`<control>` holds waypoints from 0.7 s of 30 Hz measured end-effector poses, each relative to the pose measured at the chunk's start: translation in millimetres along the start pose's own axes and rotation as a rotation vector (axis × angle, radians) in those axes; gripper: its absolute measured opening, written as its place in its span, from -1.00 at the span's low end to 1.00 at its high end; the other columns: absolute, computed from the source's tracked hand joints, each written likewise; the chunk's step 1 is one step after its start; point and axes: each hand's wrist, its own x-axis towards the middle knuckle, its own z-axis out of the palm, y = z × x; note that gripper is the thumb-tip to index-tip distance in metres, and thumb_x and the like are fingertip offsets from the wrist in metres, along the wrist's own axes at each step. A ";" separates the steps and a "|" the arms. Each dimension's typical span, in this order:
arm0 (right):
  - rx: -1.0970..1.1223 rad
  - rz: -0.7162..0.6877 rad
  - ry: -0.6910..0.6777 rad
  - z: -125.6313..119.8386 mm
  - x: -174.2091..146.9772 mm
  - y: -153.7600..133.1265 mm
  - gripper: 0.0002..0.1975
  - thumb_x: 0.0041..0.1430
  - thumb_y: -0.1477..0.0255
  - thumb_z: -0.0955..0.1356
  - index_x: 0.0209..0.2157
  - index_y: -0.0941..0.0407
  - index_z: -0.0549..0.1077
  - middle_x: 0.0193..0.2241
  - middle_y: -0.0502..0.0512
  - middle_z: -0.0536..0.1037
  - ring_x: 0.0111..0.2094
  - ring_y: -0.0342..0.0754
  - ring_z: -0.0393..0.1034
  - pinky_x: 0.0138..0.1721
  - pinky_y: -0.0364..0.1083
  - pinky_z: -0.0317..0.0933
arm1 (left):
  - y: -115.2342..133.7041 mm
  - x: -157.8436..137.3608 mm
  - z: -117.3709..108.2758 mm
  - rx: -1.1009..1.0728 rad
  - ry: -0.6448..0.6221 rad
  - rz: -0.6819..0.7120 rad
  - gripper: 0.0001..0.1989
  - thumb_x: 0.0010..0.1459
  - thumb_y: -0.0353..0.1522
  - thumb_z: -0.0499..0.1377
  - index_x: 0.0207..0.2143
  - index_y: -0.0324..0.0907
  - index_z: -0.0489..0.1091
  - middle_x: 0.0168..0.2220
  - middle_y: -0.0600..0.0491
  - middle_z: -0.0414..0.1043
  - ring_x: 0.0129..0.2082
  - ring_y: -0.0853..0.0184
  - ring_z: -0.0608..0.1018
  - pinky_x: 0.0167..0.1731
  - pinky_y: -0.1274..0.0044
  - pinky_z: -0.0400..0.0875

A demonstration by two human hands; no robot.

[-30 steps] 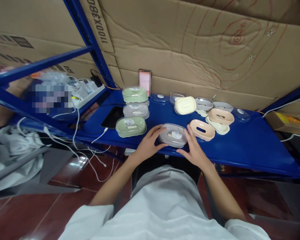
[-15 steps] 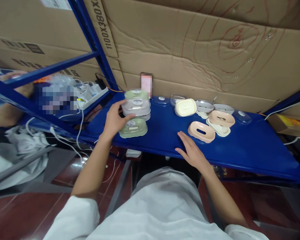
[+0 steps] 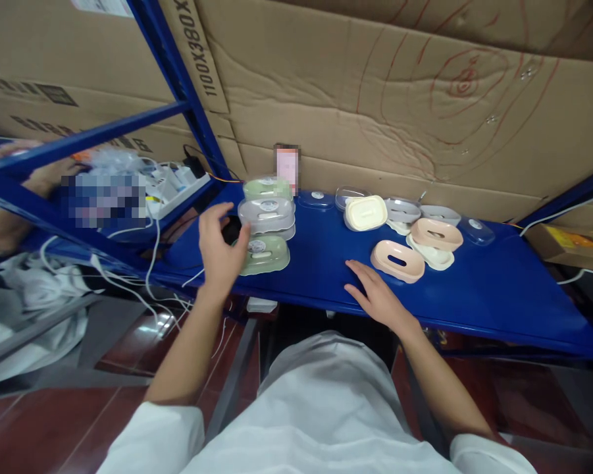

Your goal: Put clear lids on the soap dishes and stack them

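Note:
My left hand is beside the left group of lidded soap boxes, its thumb and fingers apart and holding nothing. Nearest to it are a grey soap box with a clear lid, stacked on another, and a green soap box in front. A second green soap box sits behind. My right hand lies at the table's front edge with fingers stretched out, holding nothing. Just beyond it is a pink soap box tray with an oval slot.
On the blue table are a cream soap box part, another pink tray, grey trays and clear lids. A phone leans on the cardboard behind. Left, past a blue post, another person's hand works near white cables.
My left hand has let go of the grey soap box and drawn back to the left. The right hand has hardly moved, and the view has shifted slightly.

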 end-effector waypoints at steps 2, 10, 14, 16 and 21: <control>0.012 -0.029 -0.028 8.7 24.7 10.9 -0.35 0.51 0.11 0.23 0.51 -0.07 0.09 0.43 0.18 0.31 0.44 0.18 0.21 0.42 0.31 0.21 | 32.2 -27.8 9.6 -0.020 0.012 0.077 -0.59 0.39 -0.17 0.18 0.22 -0.04 0.32 0.16 -0.11 0.42 0.30 -0.01 0.44 0.32 0.02 0.38; -0.143 -0.020 -0.107 47.4 198.7 11.3 -0.39 0.51 0.43 0.14 0.49 0.33 0.06 0.51 0.45 0.06 0.55 0.20 -0.11 0.53 0.26 -0.16 | 66.8 -91.7 72.2 -0.063 -0.326 0.300 -0.72 0.45 -0.32 0.11 0.13 -0.04 0.47 0.07 -0.10 0.53 0.10 0.16 0.60 0.18 0.24 0.55; -0.180 0.050 -0.072 52.2 232.5 6.5 -0.27 0.48 0.34 0.25 0.47 0.48 -0.02 0.52 0.60 -0.08 0.56 0.37 -0.28 0.51 0.40 -0.34 | 51.1 -86.5 69.9 -0.105 -0.455 0.300 -0.73 0.45 -0.32 0.13 0.13 -0.07 0.46 0.08 -0.09 0.51 0.10 0.17 0.59 0.18 0.22 0.55; -0.188 0.070 -0.074 51.8 226.2 9.6 -0.25 0.50 0.26 0.25 0.46 0.49 0.00 0.47 0.65 0.06 0.53 0.41 -0.13 0.48 0.44 -0.32 | 49.3 -86.4 68.8 -0.114 -0.474 0.284 -0.75 0.45 -0.32 0.13 0.11 -0.07 0.47 0.07 -0.08 0.52 0.10 0.18 0.59 0.18 0.22 0.54; -0.202 0.037 -0.087 44.0 199.5 22.6 -0.31 0.54 0.19 0.19 0.47 0.35 0.10 0.45 0.49 0.20 0.49 0.29 0.02 0.50 0.30 -0.23 | 55.0 -91.2 75.3 -0.032 -0.442 0.297 -0.76 0.44 -0.34 0.14 0.10 -0.09 0.48 0.05 -0.09 0.52 0.07 0.15 0.58 0.15 0.20 0.54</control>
